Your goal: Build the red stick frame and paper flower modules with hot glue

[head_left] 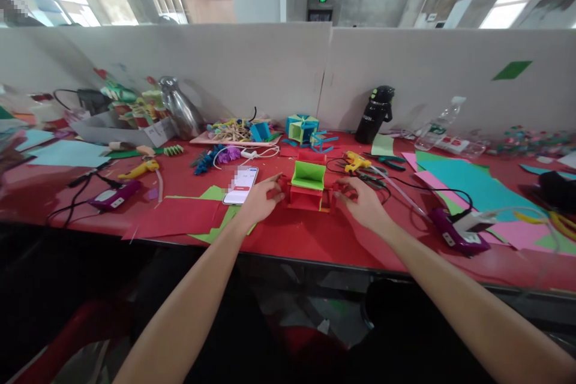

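Observation:
A small red paper model [306,199] with a bright green folded piece [308,174] on top stands on the red table in front of me. It looks like a little carriage or chair with thin red side parts. My left hand [264,197] grips its left side, fingers bent and thumb close to the index finger. On the opposite side, my right hand [359,199] holds the model's right edge with curled fingers. The exact contact of the fingertips is too small to make out. Left of my left hand lies a phone [242,186] with its screen lit.
Red paper sheets [177,218] lie at left. Yellow glue guns [357,162] with cords lie on both sides, near purple power strips [456,233]. Behind stand a blue-green paper model [302,129], a black bottle [375,114] and a steel jug [180,108]. Coloured sheets [477,186] spread right.

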The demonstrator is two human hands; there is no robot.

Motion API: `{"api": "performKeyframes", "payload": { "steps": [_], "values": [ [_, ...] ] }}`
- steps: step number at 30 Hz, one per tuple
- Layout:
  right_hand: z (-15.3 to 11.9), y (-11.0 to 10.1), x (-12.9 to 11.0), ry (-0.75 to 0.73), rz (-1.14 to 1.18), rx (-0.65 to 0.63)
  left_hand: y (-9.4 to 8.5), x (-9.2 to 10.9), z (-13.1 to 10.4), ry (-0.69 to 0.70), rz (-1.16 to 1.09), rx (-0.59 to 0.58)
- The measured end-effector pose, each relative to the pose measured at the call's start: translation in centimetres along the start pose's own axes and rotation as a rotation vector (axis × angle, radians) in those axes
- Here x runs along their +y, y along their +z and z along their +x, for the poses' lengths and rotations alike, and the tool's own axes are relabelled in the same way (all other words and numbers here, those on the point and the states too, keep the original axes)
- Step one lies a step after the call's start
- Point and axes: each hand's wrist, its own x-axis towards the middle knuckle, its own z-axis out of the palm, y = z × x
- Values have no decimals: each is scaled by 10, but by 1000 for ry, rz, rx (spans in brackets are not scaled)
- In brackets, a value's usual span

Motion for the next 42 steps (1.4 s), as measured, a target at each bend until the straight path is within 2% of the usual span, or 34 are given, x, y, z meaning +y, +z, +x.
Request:
{"api": "performKeyframes", "payload": {
  "steps": [18,23,30,42],
  "values": [
    [2,2,1,-25,36,11,5,-5,2,39,-36,101],
    [3,2,0,-14,51,5,8,-7,4,-13,-82,137],
    [4,4,5,-47,28,35,9,-6,5,-58,-221,125],
    [8,12,10,9,111,70,16,-18,10,28,-168,172]
  ]
}}
